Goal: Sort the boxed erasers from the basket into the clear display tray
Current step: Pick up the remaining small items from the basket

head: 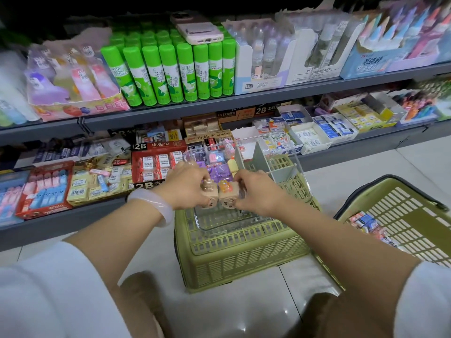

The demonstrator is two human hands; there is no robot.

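Observation:
A clear display tray point(227, 223) rests on an upturned green basket point(244, 259) in front of me. Purple, pink and yellow boxed erasers point(214, 164) fill its far left part, beside grey dividers point(268, 159). My left hand point(188, 186) grips a beige eraser box point(210, 198) over the tray. My right hand point(258, 191) grips a second beige box point(227, 193) with an orange figure, pressed against the first one. At the right, another green basket point(402, 215) holds several boxed erasers point(366, 223).
Grey shop shelves point(219, 106) run across the back with green glue sticks point(168, 71), a phone point(197, 28) lying on them, and eraser cartons point(156, 162) lower down. White floor tiles point(244, 313) lie below. My knees are at the bottom edge.

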